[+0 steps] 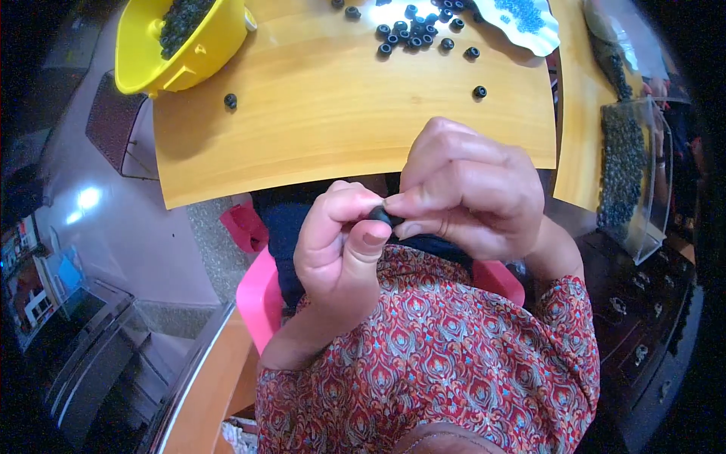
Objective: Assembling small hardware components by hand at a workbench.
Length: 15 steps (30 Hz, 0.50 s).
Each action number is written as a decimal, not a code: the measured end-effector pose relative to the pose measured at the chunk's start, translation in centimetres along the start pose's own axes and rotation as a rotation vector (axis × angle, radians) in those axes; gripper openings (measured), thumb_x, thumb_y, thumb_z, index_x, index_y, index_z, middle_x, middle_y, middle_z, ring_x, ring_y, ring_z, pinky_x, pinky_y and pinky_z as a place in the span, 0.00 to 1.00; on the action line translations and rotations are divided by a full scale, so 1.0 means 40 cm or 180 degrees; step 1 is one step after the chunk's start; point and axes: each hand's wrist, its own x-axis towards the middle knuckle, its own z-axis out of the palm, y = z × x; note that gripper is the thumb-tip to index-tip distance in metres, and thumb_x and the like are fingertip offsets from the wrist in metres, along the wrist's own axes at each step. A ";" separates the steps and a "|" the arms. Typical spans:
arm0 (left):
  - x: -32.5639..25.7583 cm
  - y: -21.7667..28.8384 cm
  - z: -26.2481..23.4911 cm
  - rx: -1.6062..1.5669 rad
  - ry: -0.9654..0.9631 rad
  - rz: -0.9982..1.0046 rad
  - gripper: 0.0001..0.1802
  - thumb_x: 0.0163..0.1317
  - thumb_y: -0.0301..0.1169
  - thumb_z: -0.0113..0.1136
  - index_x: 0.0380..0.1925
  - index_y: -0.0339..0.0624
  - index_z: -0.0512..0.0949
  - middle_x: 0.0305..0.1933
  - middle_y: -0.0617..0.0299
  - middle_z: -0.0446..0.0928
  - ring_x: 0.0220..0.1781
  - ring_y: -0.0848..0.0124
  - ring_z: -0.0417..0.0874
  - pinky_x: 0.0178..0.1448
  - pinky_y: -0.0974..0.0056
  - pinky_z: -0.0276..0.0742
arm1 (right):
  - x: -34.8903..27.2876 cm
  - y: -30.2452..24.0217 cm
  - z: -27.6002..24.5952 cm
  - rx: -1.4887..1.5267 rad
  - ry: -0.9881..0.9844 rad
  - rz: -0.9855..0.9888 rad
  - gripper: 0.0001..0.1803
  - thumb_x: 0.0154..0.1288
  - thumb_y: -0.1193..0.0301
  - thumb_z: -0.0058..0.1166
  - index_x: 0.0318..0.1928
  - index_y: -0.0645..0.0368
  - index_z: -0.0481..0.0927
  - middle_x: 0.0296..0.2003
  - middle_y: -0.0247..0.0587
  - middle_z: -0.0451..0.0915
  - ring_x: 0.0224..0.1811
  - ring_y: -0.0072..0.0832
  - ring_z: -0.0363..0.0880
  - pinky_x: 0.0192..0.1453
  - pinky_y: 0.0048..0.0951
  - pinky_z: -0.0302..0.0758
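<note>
A small black rubber-looking round part (382,216) is pinched between my two hands, just off the table's near edge and above my lap. My left hand (333,246) grips its left side with curled fingers and thumb. From the right, the thumb and forefinger of my right hand (473,193) close on its other side. The fingers cover much of the part, and I cannot make out anything smaller between the fingertips. Similar short black parts with a hole through them (414,43) lie in a loose cluster at the far side of the table.
On the wooden table (302,121), a yellow bin (134,53) of dark pieces stands far left. A white wavy-edged dish (541,43) holds tiny blue pieces. Single black parts lie left (230,101) and right (479,92). A clear box (652,240) of dark pieces stands at the right.
</note>
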 end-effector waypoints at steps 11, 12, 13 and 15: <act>0.017 0.035 0.014 -0.0491 -0.0375 -0.1296 0.27 0.58 0.51 0.62 0.39 0.35 0.74 0.29 0.63 0.74 0.24 0.78 0.68 0.30 0.71 0.68 | 0.028 0.043 -0.063 0.1291 -0.0805 0.0665 0.15 0.47 0.71 0.69 0.37 0.64 0.85 0.28 0.41 0.78 0.29 0.26 0.75 0.32 0.25 0.70; 0.019 0.038 0.016 -0.0599 -0.0368 -0.1413 0.27 0.58 0.51 0.62 0.39 0.35 0.74 0.29 0.64 0.73 0.24 0.79 0.67 0.30 0.71 0.68 | 0.030 0.041 -0.064 0.1176 -0.0850 0.0508 0.17 0.47 0.71 0.69 0.40 0.65 0.85 0.28 0.40 0.78 0.29 0.26 0.75 0.32 0.25 0.70; 0.020 0.040 0.016 -0.0702 -0.0351 -0.1526 0.27 0.58 0.51 0.62 0.39 0.35 0.74 0.29 0.64 0.73 0.24 0.79 0.67 0.30 0.71 0.68 | 0.030 0.043 -0.062 0.1185 -0.0850 0.0507 0.17 0.47 0.71 0.69 0.40 0.65 0.85 0.28 0.40 0.78 0.29 0.26 0.75 0.32 0.25 0.70; 0.024 0.041 0.020 -0.0707 -0.0305 -0.1531 0.27 0.58 0.51 0.62 0.39 0.36 0.73 0.28 0.64 0.73 0.24 0.79 0.66 0.30 0.71 0.68 | 0.027 0.046 -0.058 0.1100 -0.0892 0.0408 0.20 0.48 0.70 0.68 0.44 0.64 0.84 0.29 0.38 0.76 0.28 0.25 0.73 0.31 0.24 0.68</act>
